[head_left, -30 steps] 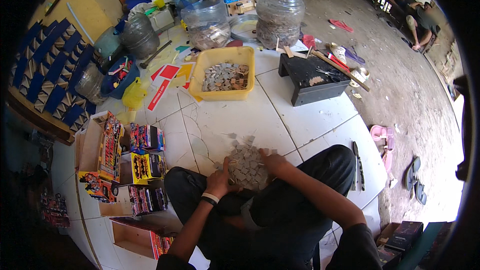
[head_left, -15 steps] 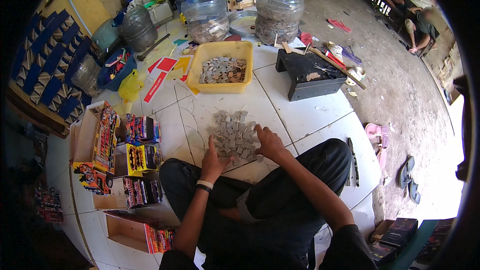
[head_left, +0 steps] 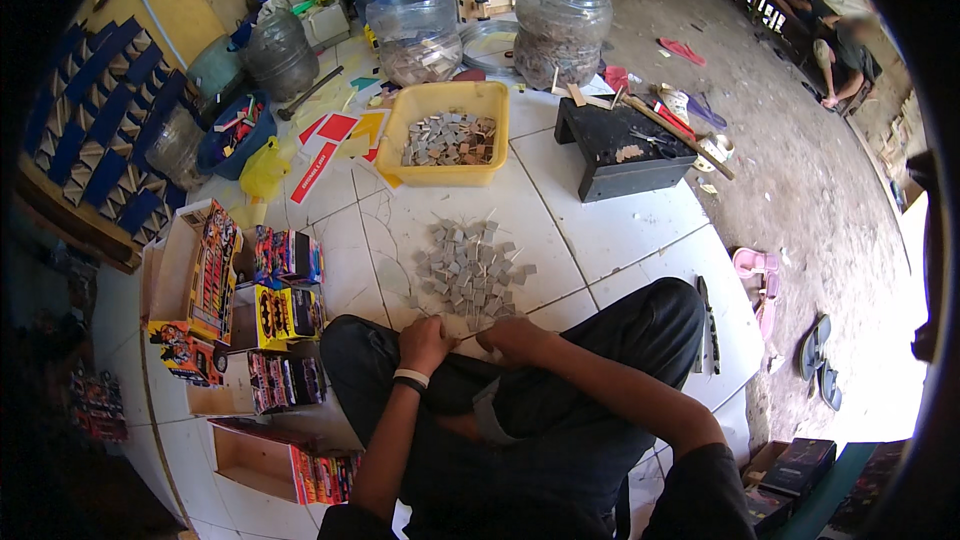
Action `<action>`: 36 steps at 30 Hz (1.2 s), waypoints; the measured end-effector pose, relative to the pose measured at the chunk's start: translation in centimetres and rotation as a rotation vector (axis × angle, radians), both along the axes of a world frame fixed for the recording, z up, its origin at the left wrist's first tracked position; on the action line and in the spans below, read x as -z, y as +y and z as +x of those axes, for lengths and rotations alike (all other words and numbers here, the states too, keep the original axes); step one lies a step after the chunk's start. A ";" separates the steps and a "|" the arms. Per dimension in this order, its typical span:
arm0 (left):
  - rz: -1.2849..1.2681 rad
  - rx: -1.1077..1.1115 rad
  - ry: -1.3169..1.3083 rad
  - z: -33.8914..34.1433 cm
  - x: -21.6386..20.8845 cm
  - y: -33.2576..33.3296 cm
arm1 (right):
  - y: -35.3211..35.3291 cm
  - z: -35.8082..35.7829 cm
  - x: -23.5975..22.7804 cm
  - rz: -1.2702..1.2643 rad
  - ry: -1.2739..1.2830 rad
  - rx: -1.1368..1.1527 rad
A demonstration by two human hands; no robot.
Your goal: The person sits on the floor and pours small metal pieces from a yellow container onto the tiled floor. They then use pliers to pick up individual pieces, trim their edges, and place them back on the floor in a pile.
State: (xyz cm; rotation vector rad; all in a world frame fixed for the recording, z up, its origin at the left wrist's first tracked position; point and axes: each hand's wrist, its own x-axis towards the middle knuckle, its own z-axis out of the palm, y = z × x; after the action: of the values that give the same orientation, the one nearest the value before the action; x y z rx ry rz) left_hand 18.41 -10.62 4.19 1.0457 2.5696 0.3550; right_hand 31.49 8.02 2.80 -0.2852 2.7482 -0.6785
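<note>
Curled at seven o'clock of the pile, left hand (head_left: 427, 343), fingers bent inward; cannot tell of any piece inside. At five o'clock, right hand (head_left: 512, 340), likewise bunched, back upward; cannot tell of anything pinched there either. Between the two, only a narrow gap, just at the near edge of the pile of small grey pieces (head_left: 468, 275) on the white tiled floor (head_left: 545, 215).

For risks, first at eight o'clock: left knee (head_left: 357, 348), close beside the hand, so a possible knock to the wrist or the near pieces on any shift of the legs. From ten round to two o'clock, likely scattering of loose outer pieces from too brisk a sweep, with no wall around them. At twelve o'clock, yellow basin (head_left: 440, 178), apart from the pile: perhaps a bump from an overlong push. At three o'clock, beyond the right knee (head_left: 665, 310), slim dark tools (head_left: 712, 330); small chance of a scrape from a careless reach that way.

As for looks: flat, roughly square, dull grey, apparently light. Sparse along the left rim, crowded and overlapping at mixed angles in the middle, ragged towards two o'clock. Pale thin slivers among the squares, some poking out near twelve; too small to tell whether joined.
</note>
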 end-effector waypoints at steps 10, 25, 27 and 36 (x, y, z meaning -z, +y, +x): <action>0.049 0.068 -0.043 0.0 0.0 -0.2 | 1.7 -1.5 -0.6 -0.304 0.117 0.235; 0.245 0.220 -0.195 0.0 1.7 0.2 | 1.4 -2.1 3.3 -0.473 -0.109 0.091; 0.328 0.088 -0.232 -0.1 1.8 0.2 | 1.8 -2.5 3.0 -0.527 0.067 0.196; 0.192 -0.237 0.267 0.3 -0.3 0.5 | 2.1 -1.8 0.3 -0.441 -0.065 0.113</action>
State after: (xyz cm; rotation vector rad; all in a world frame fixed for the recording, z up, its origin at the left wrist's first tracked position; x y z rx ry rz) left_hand 18.68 -10.16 4.45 0.9043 2.9590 0.5667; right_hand 29.65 10.10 2.52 -0.1958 2.5409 -1.2995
